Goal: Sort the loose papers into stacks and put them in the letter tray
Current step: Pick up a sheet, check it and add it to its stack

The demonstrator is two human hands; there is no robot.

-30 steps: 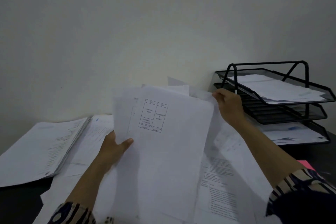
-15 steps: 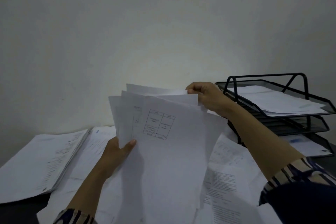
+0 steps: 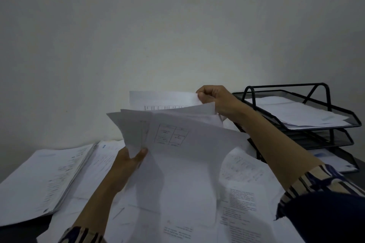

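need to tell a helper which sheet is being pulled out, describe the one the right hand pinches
Start at the black letter tray on the right. Just left of it, the right hand pinches one sheet by its top corner. It stands highest, above the fanned bundle the left hand grips.

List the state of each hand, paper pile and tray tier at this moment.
left hand: grips the fanned sheets.
right hand: pinches the rear sheet.
stack: flat on the desk.
letter tray: top and bottom tiers hold paper.
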